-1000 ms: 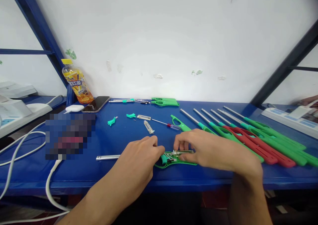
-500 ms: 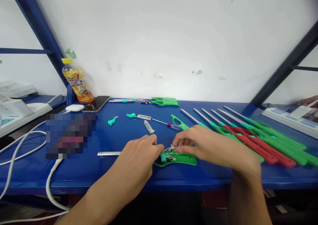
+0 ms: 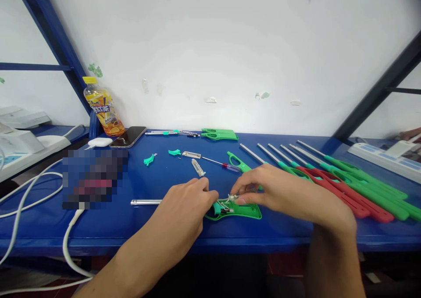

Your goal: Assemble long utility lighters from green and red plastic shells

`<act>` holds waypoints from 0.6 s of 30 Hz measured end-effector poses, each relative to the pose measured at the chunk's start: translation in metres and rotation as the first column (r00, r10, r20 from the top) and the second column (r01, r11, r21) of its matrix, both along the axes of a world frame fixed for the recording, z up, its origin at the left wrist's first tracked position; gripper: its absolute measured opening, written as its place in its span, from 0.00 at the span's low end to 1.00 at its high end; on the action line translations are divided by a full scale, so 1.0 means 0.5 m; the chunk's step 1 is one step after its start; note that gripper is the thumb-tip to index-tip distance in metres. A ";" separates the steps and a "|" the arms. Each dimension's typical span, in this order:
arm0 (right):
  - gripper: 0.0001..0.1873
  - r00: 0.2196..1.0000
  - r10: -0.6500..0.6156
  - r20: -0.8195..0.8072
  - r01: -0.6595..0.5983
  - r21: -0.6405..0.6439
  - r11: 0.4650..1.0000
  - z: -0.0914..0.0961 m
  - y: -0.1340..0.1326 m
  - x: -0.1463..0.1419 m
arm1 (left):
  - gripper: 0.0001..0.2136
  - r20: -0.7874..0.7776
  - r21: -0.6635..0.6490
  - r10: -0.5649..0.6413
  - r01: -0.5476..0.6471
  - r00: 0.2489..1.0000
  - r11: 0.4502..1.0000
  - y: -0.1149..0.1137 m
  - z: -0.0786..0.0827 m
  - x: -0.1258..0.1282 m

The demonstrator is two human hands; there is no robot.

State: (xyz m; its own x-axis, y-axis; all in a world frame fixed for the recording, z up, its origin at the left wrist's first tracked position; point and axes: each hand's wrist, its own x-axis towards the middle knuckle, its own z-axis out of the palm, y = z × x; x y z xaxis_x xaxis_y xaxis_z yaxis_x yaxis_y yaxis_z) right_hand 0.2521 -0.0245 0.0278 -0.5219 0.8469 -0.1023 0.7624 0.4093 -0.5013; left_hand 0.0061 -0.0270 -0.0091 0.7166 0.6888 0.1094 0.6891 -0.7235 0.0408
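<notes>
An opened utility lighter's green handle shell (image 3: 246, 212) lies on the blue table, its inner side up. From its left end runs a silver tube (image 3: 146, 202). My left hand (image 3: 189, 203) is closed around the shell's left part, by a teal trigger (image 3: 217, 208) and thin wires. The fingers of my right hand (image 3: 259, 188) pinch a small clear fuel tank (image 3: 234, 196) with a metal end, just above the shell; most of it is hidden by the fingers. Behind my hands lie two clear tanks (image 3: 198, 168) and loose teal triggers (image 3: 149, 159).
A screwdriver (image 3: 231, 167) lies behind my right hand, near a green shell part (image 3: 237, 161). Green and red lighters (image 3: 350, 197) are lined up on the right. At the back are more green shells (image 3: 220, 134), a phone (image 3: 130, 137) and a drink bottle (image 3: 104, 109).
My right hand has moved slightly right with the fuel tank, and a little more of the tank's metal end shows. The left hand keeps its hold on the shell.
</notes>
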 end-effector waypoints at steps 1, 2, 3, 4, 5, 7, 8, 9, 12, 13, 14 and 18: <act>0.09 1.000 0.007 -0.002 -0.007 -0.004 1.000 0.001 0.000 0.000 | 0.17 0.003 0.000 0.000 0.000 1.000 1.000 0.000 0.000 0.000; 0.09 1.000 0.010 0.000 -0.010 -0.004 1.000 0.001 0.000 0.000 | 0.17 0.005 0.000 0.002 -0.002 1.000 1.000 -0.001 0.000 -0.001; 0.09 1.000 0.010 0.005 -0.010 0.000 1.000 0.001 0.000 -0.001 | 0.17 0.007 0.000 0.006 -0.006 1.000 1.000 -0.001 0.001 -0.001; 0.08 1.000 0.008 0.010 -0.008 0.001 1.000 0.000 0.001 -0.002 | 0.17 0.009 -0.003 0.010 -0.010 1.000 1.000 -0.002 0.000 -0.001; 0.08 1.000 0.004 0.014 -0.004 0.001 1.000 -0.002 0.001 -0.003 | 0.17 0.011 -0.008 0.013 -0.013 1.000 1.000 -0.002 0.000 -0.002; 0.07 1.000 -0.001 0.017 0.001 -0.002 1.000 -0.005 0.002 -0.004 | 0.17 0.015 -0.020 0.017 -0.016 1.000 1.000 -0.002 -0.001 -0.002; 0.06 1.000 -0.005 0.018 0.005 -0.006 1.000 -0.007 0.003 -0.004 | 0.17 0.015 -0.024 0.016 -0.016 1.000 1.000 -0.002 -0.002 -0.001; 0.06 1.000 -0.011 0.018 0.012 -0.009 1.000 -0.008 0.003 -0.005 | 0.17 0.014 -0.025 0.017 -0.017 1.000 1.000 -0.001 -0.003 -0.001; 0.05 1.000 -0.023 0.021 0.023 -0.012 1.000 -0.010 0.002 -0.005 | 0.18 0.010 -0.018 0.019 -0.019 1.000 1.000 0.001 -0.003 0.002; 0.05 0.999 -0.024 0.023 0.024 -0.008 1.000 -0.010 0.001 -0.006 | 0.17 0.010 -0.017 0.019 -0.019 1.000 1.000 0.001 -0.002 0.003; 0.05 0.999 -0.024 0.024 0.024 -0.003 1.000 -0.010 0.000 -0.006 | 0.17 0.013 -0.017 0.019 -0.019 1.000 1.000 0.002 -0.002 0.004; 0.06 1.000 -0.013 0.004 0.013 0.005 1.000 -0.009 -0.002 -0.005 | 0.16 0.032 -0.017 0.018 -0.017 0.999 1.000 0.001 -0.001 0.003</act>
